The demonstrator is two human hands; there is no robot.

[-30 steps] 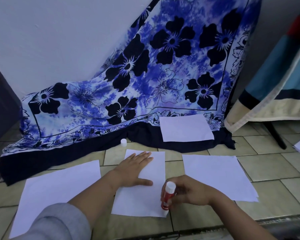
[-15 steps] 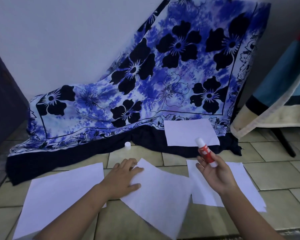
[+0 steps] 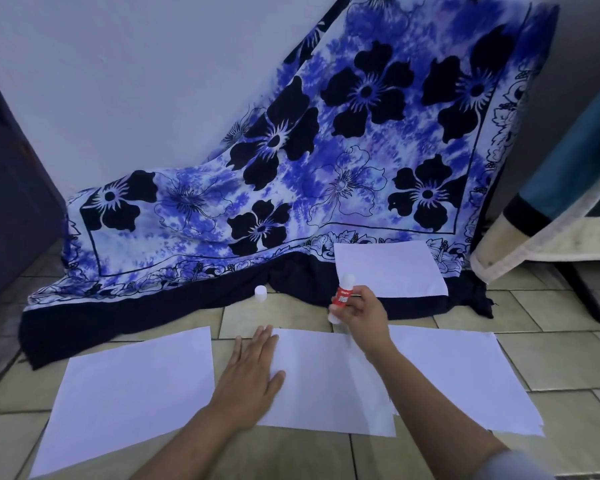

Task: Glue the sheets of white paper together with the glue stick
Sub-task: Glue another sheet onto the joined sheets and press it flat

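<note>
Since a moment ago the middle sheet (image 3: 326,379) has swung square against the right sheet (image 3: 465,375), overlapping its left edge on the floor (image 3: 551,323). Left hand (image 3: 248,379) lies flat and released on it; right hand (image 3: 364,317) grips the uncapped glue stick (image 3: 342,297) above the sheet's far edge.

On a floor of pale beige tiles (image 3: 551,306), the left hand (image 3: 253,372) lies flat, fingers spread, on the left edge of a white paper sheet (image 3: 326,382) in the middle. That sheet's right edge overlaps another white sheet (image 3: 465,375). The right hand (image 3: 364,315) holds a red-and-white glue stick (image 3: 342,297) upright above the middle sheet's far edge. A third white sheet (image 3: 132,393) lies to the left, a fourth (image 3: 388,268) on the blue floral cloth (image 3: 326,168). A small white cap (image 3: 261,293) stands by the cloth's dark hem.
</note>
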